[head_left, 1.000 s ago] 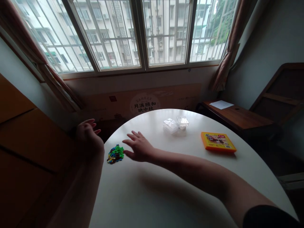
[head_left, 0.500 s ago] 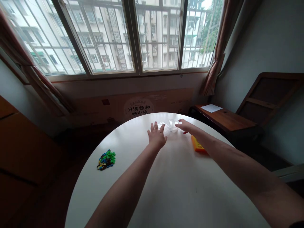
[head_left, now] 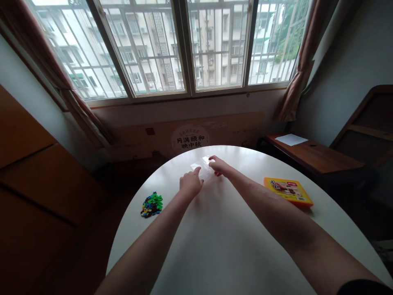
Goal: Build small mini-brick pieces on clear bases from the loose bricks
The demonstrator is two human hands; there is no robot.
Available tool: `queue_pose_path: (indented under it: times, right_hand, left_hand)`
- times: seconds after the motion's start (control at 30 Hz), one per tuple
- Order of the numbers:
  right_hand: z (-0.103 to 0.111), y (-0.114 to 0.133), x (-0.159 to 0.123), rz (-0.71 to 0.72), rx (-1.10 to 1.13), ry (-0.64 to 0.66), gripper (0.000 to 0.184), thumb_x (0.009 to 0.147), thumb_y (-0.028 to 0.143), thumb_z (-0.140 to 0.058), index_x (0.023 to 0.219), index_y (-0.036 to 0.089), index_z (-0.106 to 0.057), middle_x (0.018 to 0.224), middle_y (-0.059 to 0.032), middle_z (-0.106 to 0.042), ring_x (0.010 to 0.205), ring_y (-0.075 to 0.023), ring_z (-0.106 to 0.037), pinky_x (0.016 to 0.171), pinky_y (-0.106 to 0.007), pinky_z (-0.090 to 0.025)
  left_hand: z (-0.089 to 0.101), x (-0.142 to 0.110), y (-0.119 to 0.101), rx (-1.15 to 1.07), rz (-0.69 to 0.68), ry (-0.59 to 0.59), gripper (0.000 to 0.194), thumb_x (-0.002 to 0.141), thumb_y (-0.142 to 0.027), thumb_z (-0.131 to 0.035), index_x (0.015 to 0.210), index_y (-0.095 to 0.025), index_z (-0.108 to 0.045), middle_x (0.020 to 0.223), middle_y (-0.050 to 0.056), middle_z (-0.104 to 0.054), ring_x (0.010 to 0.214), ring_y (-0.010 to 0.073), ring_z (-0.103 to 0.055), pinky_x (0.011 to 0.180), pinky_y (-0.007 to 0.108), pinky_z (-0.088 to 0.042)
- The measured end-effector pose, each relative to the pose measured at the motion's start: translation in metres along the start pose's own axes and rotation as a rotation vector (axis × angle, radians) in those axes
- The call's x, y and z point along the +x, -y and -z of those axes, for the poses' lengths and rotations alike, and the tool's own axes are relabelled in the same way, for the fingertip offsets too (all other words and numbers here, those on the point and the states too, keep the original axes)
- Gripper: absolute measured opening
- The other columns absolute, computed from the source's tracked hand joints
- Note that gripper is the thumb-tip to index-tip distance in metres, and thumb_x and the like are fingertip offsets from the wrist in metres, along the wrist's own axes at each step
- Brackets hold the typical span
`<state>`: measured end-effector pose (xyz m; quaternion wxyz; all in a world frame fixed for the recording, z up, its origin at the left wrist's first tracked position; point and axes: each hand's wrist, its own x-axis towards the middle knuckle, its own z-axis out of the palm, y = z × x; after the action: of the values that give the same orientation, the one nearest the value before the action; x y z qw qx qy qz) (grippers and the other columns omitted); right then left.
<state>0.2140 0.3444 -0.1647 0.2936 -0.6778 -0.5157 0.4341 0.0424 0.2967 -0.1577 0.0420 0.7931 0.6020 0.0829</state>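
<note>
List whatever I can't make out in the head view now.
All in the head view:
Clear plastic containers: partly hidden by the left hand and right hand, edges lost in glare; grips unclear.
Small coloured pieces: heaped and too small to count.
Yellow box: lower-left part hidden behind the right forearm.
White table: near edge cut off by the frame.

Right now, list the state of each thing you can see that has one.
Left hand: fingers curled at clear boxes, grip unclear
Right hand: fingers bent at them, grip unclear
Clear boxes: between hands, lids indistinct
Colored pieces: loosely heaped
Orange-yellow box: flat, label up
Paper: lying flat
Curtains: gathered aside
</note>
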Motion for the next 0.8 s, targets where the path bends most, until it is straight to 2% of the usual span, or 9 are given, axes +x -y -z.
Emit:
queue_pose_path:
  times: [0.1, 0.23, 0.37, 0.5, 0.63, 0.73, 0.8]
  right_hand:
    - [-0.039, 0.020, 0.001, 0.040, 0.045, 0.074, 0.038, 0.096, 0.037, -0.058, 0.127, 0.015, -0.056, 0.122, -0.0097, -0.059, 0.103, -0.0205, -0.062, 0.087, -0.041, -0.055]
    - [-0.090, 0.046, -0.001, 0.092, 0.103, 0.147, 0.038, 0.096, 0.037, -0.058, 0.127, 0.015, -0.055, 0.122, -0.0098, -0.059, 0.102, -0.0203, -0.062, 0.086, -0.040, -0.055]
    - [-0.123, 0.060, -0.005, 0.133, 0.109, 0.208, 0.038, 0.097, 0.037, -0.058, 0.127, 0.015, -0.055, 0.121, -0.0096, -0.060, 0.101, -0.0199, -0.062, 0.085, -0.040, -0.056]
    - [-0.140, 0.064, -0.010, 0.201, 0.056, 0.208, 0.038, 0.097, 0.037, -0.058, 0.127, 0.015, -0.055, 0.121, -0.0097, -0.059, 0.102, -0.0201, -0.062, 0.086, -0.040, -0.055]
    - [-0.151, 0.071, -0.020, 0.319, -0.028, 0.159, 0.039, 0.096, 0.037, -0.058, 0.129, 0.016, -0.055, 0.128, -0.0105, -0.056, 0.109, -0.0224, -0.060, 0.092, -0.044, -0.053]
    - [-0.151, 0.078, -0.031, 0.387, -0.122, 0.156, 0.043, 0.096, 0.036, -0.058, 0.134, 0.018, -0.052, 0.133, -0.0112, -0.054, 0.114, -0.0238, -0.058, 0.096, -0.046, -0.051]
    - [-0.143, 0.081, -0.041, 0.409, -0.200, 0.167, 0.056, 0.093, 0.033, -0.062, 0.144, 0.022, -0.043, 0.137, -0.0121, -0.053, 0.115, -0.0252, -0.059, 0.096, -0.045, -0.051]
  left_hand:
    - [0.013, 0.001, 0.043, -0.007, 0.080, 0.021, 0.069, 0.078, -0.047, -0.066, 0.140, -0.024, -0.047, 0.109, 0.016, -0.070, 0.104, 0.0373, -0.064, 0.085, 0.045, -0.048]
    - [0.031, 0.007, 0.106, -0.021, 0.155, 0.024, 0.064, 0.071, -0.032, -0.069, 0.131, -0.027, -0.050, 0.094, 0.007, -0.072, 0.087, 0.0273, -0.068, 0.076, 0.033, -0.049]
    - [0.041, 0.015, 0.154, -0.045, 0.200, -0.010, 0.056, 0.067, -0.022, -0.067, 0.121, -0.028, -0.056, 0.083, 0.002, -0.069, 0.077, 0.0231, -0.065, 0.073, 0.030, -0.047]
    - [0.043, 0.019, 0.187, -0.145, 0.202, -0.007, 0.057, 0.063, -0.015, -0.066, 0.119, -0.023, -0.059, 0.076, -0.001, -0.063, 0.066, 0.0176, -0.059, 0.065, 0.025, -0.044]
    - [0.042, 0.017, 0.209, -0.240, 0.212, -0.018, 0.062, 0.058, -0.011, -0.064, 0.119, -0.018, -0.058, 0.077, -0.002, -0.061, 0.064, 0.0156, -0.056, 0.061, 0.024, -0.044]
    - [0.043, 0.013, 0.217, -0.293, 0.217, -0.018, 0.063, 0.057, -0.012, -0.063, 0.119, -0.015, -0.058, 0.078, -0.001, -0.062, 0.062, 0.0156, -0.057, 0.058, 0.024, -0.045]
    - [0.045, 0.011, 0.219, -0.321, 0.215, -0.012, 0.064, 0.057, -0.014, -0.061, 0.121, -0.013, -0.058, 0.078, 0.000, -0.064, 0.061, 0.0163, -0.058, 0.057, 0.025, -0.047]
